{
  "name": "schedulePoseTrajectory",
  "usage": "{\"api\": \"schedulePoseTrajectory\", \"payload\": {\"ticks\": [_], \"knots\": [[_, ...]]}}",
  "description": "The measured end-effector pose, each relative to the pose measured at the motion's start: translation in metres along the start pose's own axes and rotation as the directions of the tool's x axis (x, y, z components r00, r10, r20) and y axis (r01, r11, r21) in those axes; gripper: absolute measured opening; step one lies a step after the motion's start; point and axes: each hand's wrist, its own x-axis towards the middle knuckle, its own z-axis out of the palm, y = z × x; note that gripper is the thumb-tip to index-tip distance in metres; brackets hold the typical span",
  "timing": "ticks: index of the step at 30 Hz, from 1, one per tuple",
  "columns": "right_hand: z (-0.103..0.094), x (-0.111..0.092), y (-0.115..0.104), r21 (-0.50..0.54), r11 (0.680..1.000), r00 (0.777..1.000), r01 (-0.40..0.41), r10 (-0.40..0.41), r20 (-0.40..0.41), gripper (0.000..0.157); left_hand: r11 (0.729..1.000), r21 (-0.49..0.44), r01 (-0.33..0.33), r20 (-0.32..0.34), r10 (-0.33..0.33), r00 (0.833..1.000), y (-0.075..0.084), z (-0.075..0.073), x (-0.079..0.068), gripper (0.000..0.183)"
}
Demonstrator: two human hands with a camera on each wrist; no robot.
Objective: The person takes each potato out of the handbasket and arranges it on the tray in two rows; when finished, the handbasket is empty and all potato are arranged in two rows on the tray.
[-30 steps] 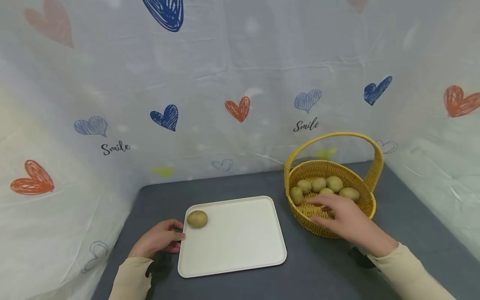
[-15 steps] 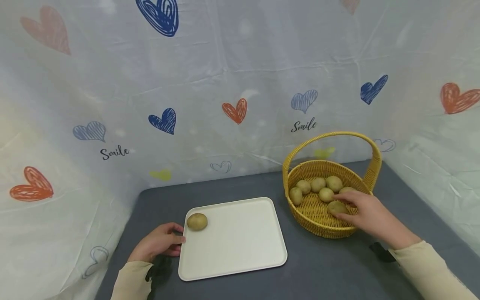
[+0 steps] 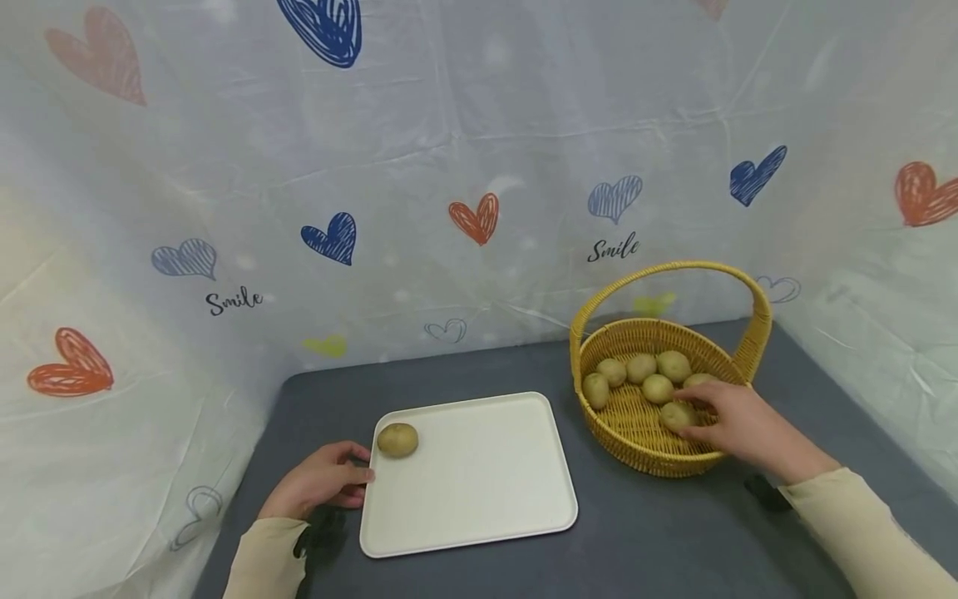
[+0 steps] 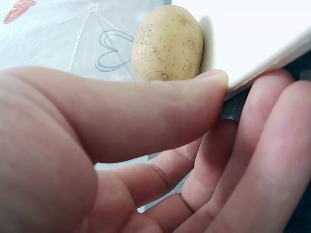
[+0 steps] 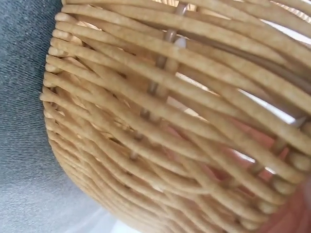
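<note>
Left hand (image 3: 320, 480) pinches the tray (image 3: 475, 482) at its left edge; right hand (image 3: 751, 428) curls round a potato (image 3: 675, 418) near the front rim of the basket (image 3: 659, 463). Apparent step: grasping; next calls for lifting.

The tray (image 3: 479, 482) looks like smooth plastic with a matt face. One potato (image 4: 167, 41) has dull skin, roughened by fine cracks and specks. The basket (image 5: 141, 116) is ridged, woven from rounded, wicker-like strands with a faint sheen. The table cover (image 5: 24, 116) appears to be matt, textured cloth; the wall sheet (image 3: 404, 108) looks thin, creased and plastic.
</note>
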Motion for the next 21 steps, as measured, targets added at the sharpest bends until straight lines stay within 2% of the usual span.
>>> {"api": "schedulePoseTrajectory", "payload": {"ticks": [15,21], "knots": [[0.0039,0.0101,-0.0013,-0.017,1.000,1.000,0.011,-0.011,0.013,0.046,1.000,0.007,0.009,-0.002,-0.009,1.000,-0.0029,-0.0026,0.0011,0.045],[0.0042,0.0093,-0.0014,-0.015,1.000,1.000,-0.014,0.014,0.021,0.046,1.000,-0.003,0.002,0.014,-0.002,1.000,-0.0023,-0.0027,0.0015,0.048]]}}
